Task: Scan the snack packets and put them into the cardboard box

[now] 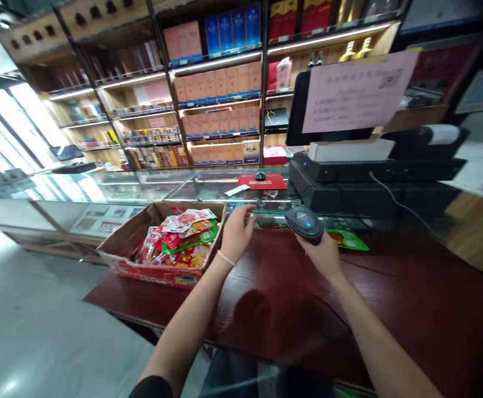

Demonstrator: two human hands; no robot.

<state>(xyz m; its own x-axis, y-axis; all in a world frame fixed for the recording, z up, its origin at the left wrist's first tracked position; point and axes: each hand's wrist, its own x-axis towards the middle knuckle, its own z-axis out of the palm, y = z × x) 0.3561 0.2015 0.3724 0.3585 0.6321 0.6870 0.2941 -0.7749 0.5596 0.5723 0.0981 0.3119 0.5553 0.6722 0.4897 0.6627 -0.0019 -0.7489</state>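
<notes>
My right hand [323,255] is wrapped round a black barcode scanner [304,222], which has a small blue light on top. Just beyond that hand lies a green snack packet [351,240] on the dark red table. My left hand [238,232] hovers beside the right wall of a cardboard box [152,271], fingers apart and nothing visible in them. Red, white and green snack packets [185,235] fill the box in a loose heap. Whether my left hand touches the box edge I cannot tell.
The table [262,309] meets a glass display counter [142,185]. A computer mouse [260,176] rests on a red mat [275,182]. At the right stands a monitor [297,110] with a pink paper [355,94] over a black cash drawer [374,196]. A cable [403,204] hangs there.
</notes>
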